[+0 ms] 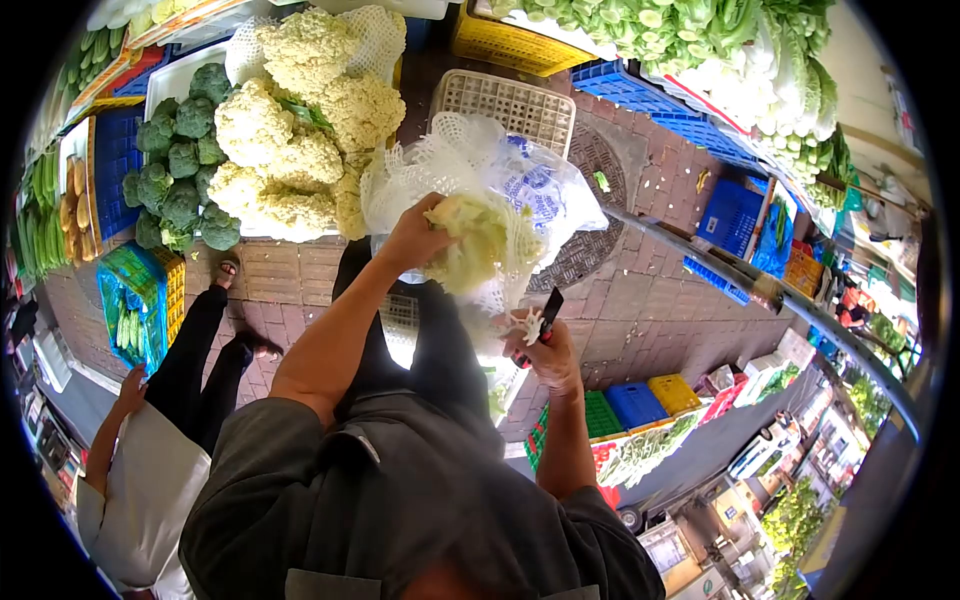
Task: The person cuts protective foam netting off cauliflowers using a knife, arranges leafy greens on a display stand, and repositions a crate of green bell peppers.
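I see blue print on a plastic bag (pixel 550 190) at one o'clock, too creased for me to read. My left hand (pixel 415 238), at eleven, has its fingers curled against a pale green vegetable head (pixel 468 245) near twelve; foam netting (pixel 525 235) covers its three o'clock side, and I cannot settle its kind. My right hand (pixel 550 358), at four, has its fingers closed round a knife (pixel 552 305), hiding most of the handle. A white branching piece (pixel 525 322) sits against them; how it is held, I cannot tell. Toward twelve, the bag partly covers a cream lattice crate (pixel 505 78). At nine, a yellow crate (pixel 175 290) holds a blue bag (pixel 145 268) of green vegetables.
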{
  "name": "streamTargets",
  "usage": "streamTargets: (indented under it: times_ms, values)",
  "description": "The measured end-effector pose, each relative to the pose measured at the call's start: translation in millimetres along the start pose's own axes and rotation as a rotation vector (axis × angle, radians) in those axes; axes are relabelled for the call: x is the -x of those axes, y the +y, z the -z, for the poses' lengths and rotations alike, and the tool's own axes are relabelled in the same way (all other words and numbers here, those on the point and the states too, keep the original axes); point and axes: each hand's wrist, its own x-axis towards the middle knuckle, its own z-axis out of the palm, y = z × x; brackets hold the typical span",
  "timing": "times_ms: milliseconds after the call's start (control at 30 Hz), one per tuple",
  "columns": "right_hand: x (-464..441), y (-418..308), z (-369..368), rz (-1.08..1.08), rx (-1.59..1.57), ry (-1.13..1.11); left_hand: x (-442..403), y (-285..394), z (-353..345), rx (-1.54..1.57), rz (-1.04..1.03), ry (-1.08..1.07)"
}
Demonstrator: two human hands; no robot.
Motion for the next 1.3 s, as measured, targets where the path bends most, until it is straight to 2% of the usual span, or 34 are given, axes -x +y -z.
streamTargets:
  times_ms: [200,300,333,400,433,500,567,700,733,767,833,867,967,1000,1033,1100,1300]
  values:
    - [23,-38,-8,0.234,0.101,0.095,6,10,8,0.027,-0.120,0.035]
    - [32,-60,-20,0.165,0.184,0.155,11,23,3,0.089,-0.140,0.013]
    - [29,-56,-10,0.199,0.112,0.113,11,27,0,0.100,-0.189,0.008]
    - [33,-57,-12,0.179,0.038,0.197,19,42,-3,0.117,-0.278,0.006]
    - [35,-59,-12,0.171,0.001,0.238,25,50,-3,0.089,-0.229,0.001]
    - [46,-69,-7,0.150,0.078,0.138,36,64,-4,0.029,-0.132,-0.011]
    - [59,-85,-12,0.170,0.135,0.030,31,51,-6,-0.010,-0.228,0.006]
    - [71,-110,-46,0.034,0.367,-0.005,33,54,-25,0.381,-0.272,-0.078]
    - [72,-112,-53,0.125,0.520,-0.034,37,63,-27,0.421,-0.320,-0.121]
    - [69,-105,-57,0.249,0.523,-0.103,41,70,-30,0.462,-0.369,-0.164]
    - [83,-137,-83,0.241,0.881,-0.063,36,75,-39,0.582,-0.401,-0.204]
    - [87,-145,-87,0.223,0.846,-0.044,38,80,-42,0.595,-0.414,-0.221]
    - [91,-132,-57,0.384,0.460,-0.013,40,84,-45,0.599,-0.379,-0.260]
    - [101,-142,-54,0.338,0.290,0.038,36,77,-44,0.675,-0.364,-0.306]
    - [104,-149,-46,0.411,0.121,-0.017,35,72,-43,0.713,-0.356,-0.327]
    - [100,-151,-26,0.484,0.022,0.037,36,70,-43,0.756,-0.377,-0.345]
    - [87,-154,-21,0.493,-0.370,-0.433,36,55,-44,0.862,-0.266,-0.363]
